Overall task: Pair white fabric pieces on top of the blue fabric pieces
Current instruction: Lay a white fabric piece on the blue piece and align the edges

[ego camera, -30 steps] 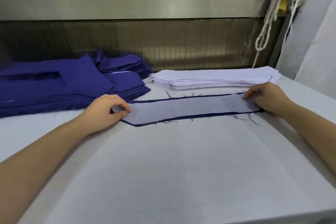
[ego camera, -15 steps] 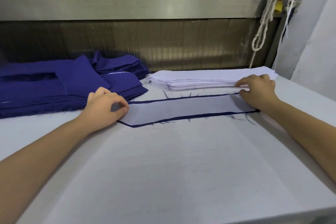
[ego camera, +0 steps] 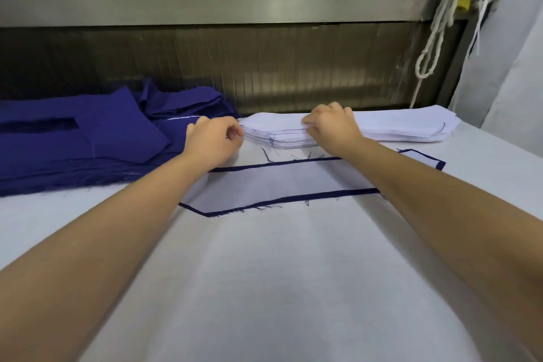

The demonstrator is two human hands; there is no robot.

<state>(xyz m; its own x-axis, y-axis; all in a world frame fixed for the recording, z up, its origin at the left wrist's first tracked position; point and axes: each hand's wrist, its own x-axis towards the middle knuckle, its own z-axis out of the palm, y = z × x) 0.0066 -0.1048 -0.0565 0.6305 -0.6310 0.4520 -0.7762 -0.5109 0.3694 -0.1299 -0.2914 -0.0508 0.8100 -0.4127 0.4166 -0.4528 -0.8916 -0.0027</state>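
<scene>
As I peer down through the head cam, table (ego camera: 264, 288): wide and flat, covered in white woven cloth with a fine grain.
Left hand (ego camera: 216, 138): reached out far, fingers curled in, thumb close to the forefinger, right at the left tip of the white stack (ego camera: 411, 126). Can't tell if it's nipping a sheet or holding nothing.
Right hand (ego camera: 332, 125): sitting on the white stack's left half, fingers bent over the top layers, thumb at the near edge, so it's gripping the top of the stack. How many sheets, no idea.
White stack: far side of the table, centre to right. Thin, crisp-looking long strips with angled ends, layered neatly, with a few navy threads stuck on the near edge.
Blue pile (ego camera: 73, 150): far left, deep navy woven pieces heaped thick and a bit messy, frayed along the near edge, some flaps folded over.
Paired piece: a sheer white strip (ego camera: 279, 182) lying flat on a blue piece (ego camera: 440, 165), just nearer than the white stack. The navy shows only as a thin border all round, with loose threads poking out. Its left end is cut on a slant, and the right forearm crosses over its right part.
Backdrop: brushed metal rail (ego camera: 205, 3) over a dark ribbed panel (ego camera: 293, 67).
Far right: twisted white rope (ego camera: 435, 47) hanging in loops.
</scene>
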